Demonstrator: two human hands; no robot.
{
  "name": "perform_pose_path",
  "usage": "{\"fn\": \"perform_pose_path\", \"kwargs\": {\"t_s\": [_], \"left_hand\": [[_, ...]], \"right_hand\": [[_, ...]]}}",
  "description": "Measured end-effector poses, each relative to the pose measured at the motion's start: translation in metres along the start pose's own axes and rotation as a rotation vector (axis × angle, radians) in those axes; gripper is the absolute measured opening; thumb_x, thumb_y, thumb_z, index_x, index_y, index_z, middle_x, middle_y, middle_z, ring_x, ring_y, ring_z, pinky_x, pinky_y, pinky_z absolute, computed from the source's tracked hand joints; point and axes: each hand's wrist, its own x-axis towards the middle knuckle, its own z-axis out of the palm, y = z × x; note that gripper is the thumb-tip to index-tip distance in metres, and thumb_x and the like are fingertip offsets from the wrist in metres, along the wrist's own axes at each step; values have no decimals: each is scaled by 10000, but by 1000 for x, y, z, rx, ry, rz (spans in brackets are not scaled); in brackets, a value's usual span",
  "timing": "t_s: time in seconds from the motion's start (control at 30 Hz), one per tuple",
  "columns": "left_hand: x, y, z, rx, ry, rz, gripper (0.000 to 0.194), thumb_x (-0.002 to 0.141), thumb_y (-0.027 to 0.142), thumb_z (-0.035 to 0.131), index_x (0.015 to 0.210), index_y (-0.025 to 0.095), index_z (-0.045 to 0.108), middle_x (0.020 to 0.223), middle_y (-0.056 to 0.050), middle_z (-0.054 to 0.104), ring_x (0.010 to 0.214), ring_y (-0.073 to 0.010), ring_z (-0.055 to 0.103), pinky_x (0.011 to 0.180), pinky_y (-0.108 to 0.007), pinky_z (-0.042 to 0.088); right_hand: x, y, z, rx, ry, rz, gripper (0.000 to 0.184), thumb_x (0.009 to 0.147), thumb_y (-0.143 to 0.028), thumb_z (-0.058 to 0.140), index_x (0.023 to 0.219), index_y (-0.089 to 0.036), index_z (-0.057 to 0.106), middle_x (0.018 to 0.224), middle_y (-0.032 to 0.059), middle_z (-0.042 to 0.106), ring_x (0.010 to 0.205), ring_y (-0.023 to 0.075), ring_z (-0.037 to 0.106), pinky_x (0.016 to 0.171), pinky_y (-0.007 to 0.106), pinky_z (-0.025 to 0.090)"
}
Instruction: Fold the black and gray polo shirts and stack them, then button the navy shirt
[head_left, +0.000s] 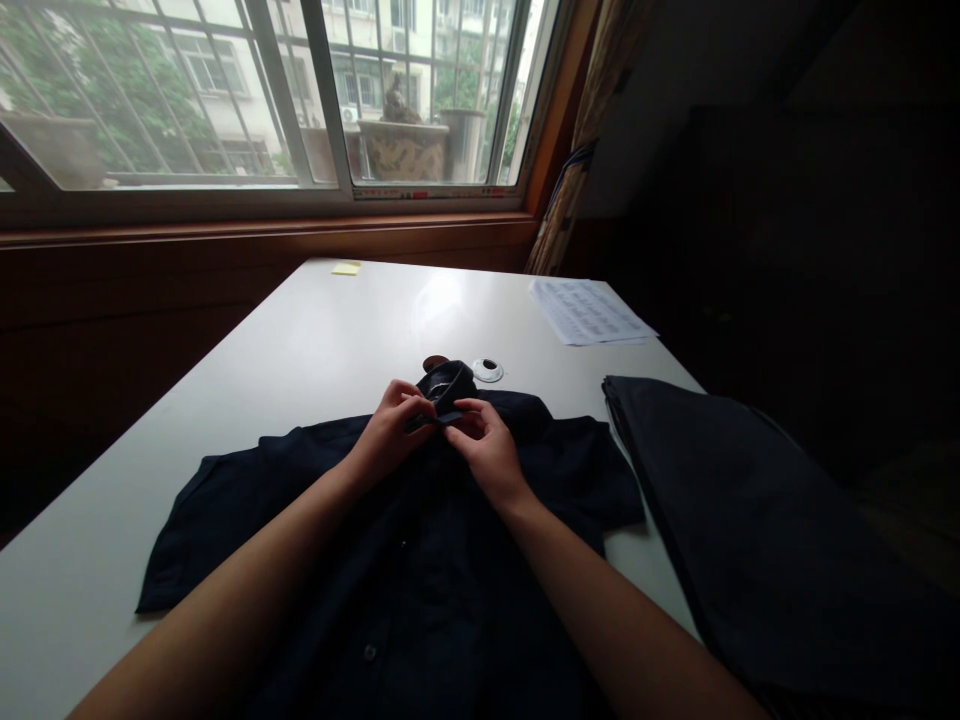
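Note:
A dark navy short-sleeved shirt (442, 560) lies front up on the white table, its collar (459, 375) pointing away from me. At the collar's front, my left hand (397, 420) pinches one side of the fabric. Close beside it, my right hand (484, 440) grips the other side between thumb and fingers. The two hands nearly meet at the neck opening, and the fingertips partly cover the cloth there. A small button (370, 653) shows lower on the shirt front. Whether a button sits between the fingers is too dark to see.
The white table (285, 350) stands below a barred window. Folded dark garments (750, 520) lie at the right edge. Printed sheets (589, 310) and a yellow sticky note (346, 269) lie farther back. A white disc (488, 370) and a brown round object (435, 363) sit behind the collar.

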Motion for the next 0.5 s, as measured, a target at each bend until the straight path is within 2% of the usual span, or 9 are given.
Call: {"fn": "perform_pose_path", "kwargs": {"t_s": [0.07, 0.17, 0.33, 0.5], "left_hand": [[0, 1, 0, 0, 12, 50, 83, 852, 185, 683, 915, 222, 642, 1161, -69, 591, 1004, -193, 644, 897, -344, 536], [0, 2, -1, -28, -55, 74, 127, 856, 116, 637, 912, 223, 597, 1183, -61, 614, 1089, -197, 628, 938, -350, 521], [-1, 2, -1, -12, -67, 25, 180, 823, 84, 621, 923, 223, 569, 993, -20, 639, 874, -155, 636, 786, -284, 528], [-2, 0, -1, 14, -57, -2, 143, 829, 105, 622, 912, 218, 591, 906, -5, 611, 802, -145, 616, 725, -256, 503]], "right_hand": [[-1, 0, 0, 7, -6, -11, 376, 750, -250, 737, 1108, -227, 626, 1003, 48, 742, 930, 229, 723, 859, 365, 571], [-2, -2, 1, -5, -6, -32, 352, 760, -250, 736, 1096, -226, 635, 983, 42, 745, 920, 225, 722, 851, 355, 570], [-3, -5, 1, 10, -26, -43, 313, 788, -315, 736, 1073, -231, 639, 993, 42, 745, 912, 219, 718, 842, 348, 567], [-3, -5, 1, 3, -35, -49, 327, 780, -306, 743, 1077, -233, 628, 1031, 43, 735, 918, 215, 711, 844, 350, 565]]}}
